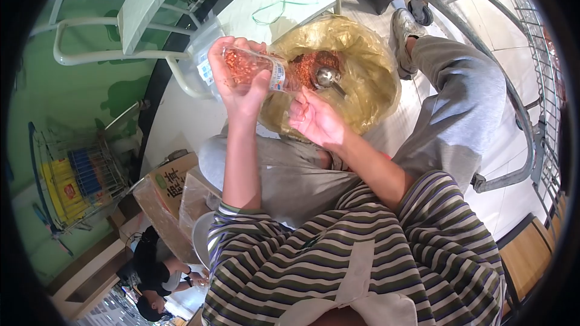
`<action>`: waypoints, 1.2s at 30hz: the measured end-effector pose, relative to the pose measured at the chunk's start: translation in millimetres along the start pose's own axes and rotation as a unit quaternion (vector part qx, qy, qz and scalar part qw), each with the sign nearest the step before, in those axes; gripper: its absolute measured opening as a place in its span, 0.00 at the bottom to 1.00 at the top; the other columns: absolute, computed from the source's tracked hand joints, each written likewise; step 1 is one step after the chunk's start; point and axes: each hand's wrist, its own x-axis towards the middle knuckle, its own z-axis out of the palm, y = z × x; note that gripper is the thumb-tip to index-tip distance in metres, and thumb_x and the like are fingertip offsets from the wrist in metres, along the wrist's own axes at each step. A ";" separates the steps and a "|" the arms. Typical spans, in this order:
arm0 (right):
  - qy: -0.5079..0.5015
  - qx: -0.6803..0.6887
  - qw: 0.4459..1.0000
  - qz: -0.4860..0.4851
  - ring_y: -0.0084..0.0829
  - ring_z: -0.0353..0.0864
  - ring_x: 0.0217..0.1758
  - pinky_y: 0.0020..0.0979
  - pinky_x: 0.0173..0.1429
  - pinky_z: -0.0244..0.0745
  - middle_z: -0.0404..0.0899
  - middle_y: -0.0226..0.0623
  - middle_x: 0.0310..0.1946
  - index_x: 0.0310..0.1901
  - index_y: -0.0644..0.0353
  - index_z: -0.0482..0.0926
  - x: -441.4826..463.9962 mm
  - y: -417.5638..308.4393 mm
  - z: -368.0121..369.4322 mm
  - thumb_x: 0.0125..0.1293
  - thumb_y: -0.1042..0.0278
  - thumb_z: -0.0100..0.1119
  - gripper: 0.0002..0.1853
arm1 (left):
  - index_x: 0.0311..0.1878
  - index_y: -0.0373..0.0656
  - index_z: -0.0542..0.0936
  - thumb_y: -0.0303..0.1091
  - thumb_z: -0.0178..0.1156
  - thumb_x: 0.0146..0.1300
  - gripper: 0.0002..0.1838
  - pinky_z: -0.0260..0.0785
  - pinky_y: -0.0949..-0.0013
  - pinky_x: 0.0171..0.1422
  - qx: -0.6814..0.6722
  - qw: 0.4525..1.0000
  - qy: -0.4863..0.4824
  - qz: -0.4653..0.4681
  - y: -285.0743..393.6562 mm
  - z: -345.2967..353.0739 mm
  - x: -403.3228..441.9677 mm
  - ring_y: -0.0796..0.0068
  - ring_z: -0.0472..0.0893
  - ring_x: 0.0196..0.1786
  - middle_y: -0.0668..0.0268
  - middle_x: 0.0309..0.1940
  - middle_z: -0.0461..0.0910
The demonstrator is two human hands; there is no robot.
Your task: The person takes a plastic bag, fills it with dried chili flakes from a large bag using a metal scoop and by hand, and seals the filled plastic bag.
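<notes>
My left hand is wrapped around a clear plastic bag with a printed label, tipped sideways with red chili flakes gathered at its far left end. At the bag's other end, my right hand has its fingers curled and pinched together at the edge. Just beyond both hands stands a large container lined with a yellowish plastic bag. Inside it lie more red chili flakes and a metal scoop. The bag's mouth is partly hidden by my right fingers.
A white stool with a green string stands behind the lined container. On the right are a wire cart and its metal frame. A cardboard box sits at left, with another person beyond it.
</notes>
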 end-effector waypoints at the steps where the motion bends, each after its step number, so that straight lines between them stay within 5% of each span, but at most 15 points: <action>1: -0.003 0.001 1.000 -0.004 0.23 0.63 0.26 0.26 0.36 0.63 0.64 0.26 0.22 0.29 0.52 0.67 1.3 -0.6 -0.1 0.81 0.55 0.41 0.19 | 0.66 0.45 0.60 0.24 0.63 0.51 0.37 0.65 0.39 0.71 0.000 1.000 -0.005 0.001 0.6 1.0 -0.5 0.61 0.72 0.56 0.60 0.50 0.66; 3: 0.021 -0.066 0.998 -0.003 0.23 0.62 0.26 0.26 0.35 0.63 0.63 0.25 0.22 0.29 0.51 0.66 3.9 -6.2 0.5 0.81 0.56 0.40 0.19 | 0.65 0.42 0.59 0.21 0.62 0.47 0.40 0.70 0.59 0.62 0.060 0.997 -0.017 0.038 -0.6 4.0 -0.2 0.65 0.74 0.53 0.62 0.48 0.69; 8: 0.016 -0.041 0.999 -0.006 0.23 0.64 0.27 0.26 0.34 0.63 0.66 0.27 0.23 0.29 0.53 0.66 4.0 -11.6 6.4 0.80 0.62 0.39 0.17 | 0.66 0.43 0.59 0.20 0.64 0.48 0.40 0.70 0.60 0.63 0.008 1.000 0.019 -0.001 -3.1 4.1 2.1 0.65 0.75 0.55 0.62 0.50 0.68; 9: 0.133 -0.201 0.969 -0.043 0.23 0.65 0.28 0.26 0.35 0.64 0.69 0.27 0.24 0.30 0.54 0.68 5.2 -11.6 12.8 0.78 0.66 0.38 0.15 | 0.66 0.43 0.59 0.20 0.64 0.48 0.40 0.70 0.59 0.64 0.013 1.000 0.028 0.001 -3.4 5.0 2.6 0.65 0.75 0.55 0.62 0.50 0.68; 10: 0.248 -0.350 0.900 -0.079 0.23 0.67 0.28 0.26 0.36 0.65 0.72 0.28 0.25 0.31 0.56 0.69 5.5 -11.8 16.2 0.77 0.70 0.36 0.15 | 0.66 0.43 0.59 0.20 0.63 0.49 0.39 0.70 0.59 0.64 0.018 0.999 0.036 0.002 -4.0 5.9 2.9 0.65 0.75 0.55 0.62 0.51 0.69; 11: 0.219 -0.448 0.855 -0.142 0.30 0.76 0.40 0.32 0.48 0.73 0.78 0.39 0.38 0.44 0.62 0.74 7.7 -16.1 -5.6 0.70 0.75 0.42 0.09 | 0.65 0.43 0.59 0.20 0.64 0.49 0.39 0.70 0.58 0.64 0.007 0.999 0.042 0.008 -3.2 2.6 5.3 0.64 0.75 0.55 0.61 0.51 0.69; 12: 0.220 -0.446 0.855 -0.146 0.30 0.76 0.40 0.32 0.48 0.73 0.78 0.39 0.38 0.44 0.62 0.74 7.7 -16.8 -1.8 0.70 0.75 0.42 0.09 | 0.65 0.43 0.59 0.20 0.64 0.49 0.39 0.70 0.58 0.64 0.006 0.999 0.037 0.008 -3.6 1.0 6.8 0.64 0.75 0.55 0.61 0.51 0.69; 14: 0.177 -0.659 0.620 -0.388 0.41 0.74 0.58 0.40 0.65 0.70 0.72 0.51 0.54 0.62 0.64 0.68 5.9 -17.9 4.7 0.63 0.73 0.54 0.24 | 0.65 0.42 0.59 0.20 0.64 0.49 0.38 0.70 0.59 0.64 0.020 0.997 0.081 0.006 -4.2 -0.5 6.6 0.64 0.75 0.55 0.61 0.51 0.69; 15: 0.143 -0.706 0.599 -0.348 0.50 0.64 0.70 0.46 0.75 0.60 0.63 0.56 0.64 0.70 0.63 0.58 -0.8 -24.0 22.7 0.53 0.71 0.67 0.42 | 0.64 0.42 0.59 0.20 0.64 0.49 0.38 0.69 0.59 0.64 0.030 0.997 0.073 -0.005 -1.2 2.1 4.4 0.65 0.75 0.54 0.61 0.50 0.69; 16: 0.144 -0.706 0.600 -0.348 0.50 0.64 0.70 0.46 0.75 0.60 0.63 0.56 0.64 0.70 0.63 0.58 -0.7 -23.6 31.0 0.53 0.71 0.67 0.42 | 0.64 0.42 0.59 0.20 0.64 0.49 0.38 0.69 0.59 0.64 0.030 0.997 0.072 -0.006 -1.8 3.8 3.2 0.65 0.75 0.54 0.61 0.50 0.69; 18: 0.134 -0.762 0.488 -0.403 0.54 0.63 0.70 0.49 0.73 0.61 0.62 0.56 0.65 0.68 0.63 0.59 8.9 -16.3 45.7 0.47 0.70 0.72 0.45 | 0.64 0.42 0.59 0.20 0.64 0.49 0.38 0.69 0.59 0.63 0.025 0.998 0.051 -0.004 -4.5 7.8 3.1 0.65 0.75 0.54 0.61 0.50 0.69; 23: 0.112 -0.739 0.473 -0.467 0.54 0.72 0.63 0.45 0.66 0.69 0.71 0.52 0.58 0.56 0.63 0.71 21.4 -12.3 41.3 0.48 0.81 0.69 0.30 | 0.64 0.42 0.58 0.21 0.65 0.48 0.39 0.69 0.59 0.63 0.036 0.998 0.046 -0.004 -8.3 8.9 1.8 0.65 0.74 0.53 0.61 0.51 0.68; 36: 0.130 -0.708 0.492 -0.490 0.53 0.73 0.62 0.43 0.64 0.71 0.72 0.51 0.58 0.53 0.64 0.71 28.6 -5.8 29.6 0.51 0.84 0.62 0.25 | 0.66 0.43 0.58 0.21 0.66 0.49 0.40 0.68 0.61 0.62 0.037 0.999 0.033 0.000 -11.4 12.5 -1.7 0.65 0.74 0.55 0.60 0.53 0.66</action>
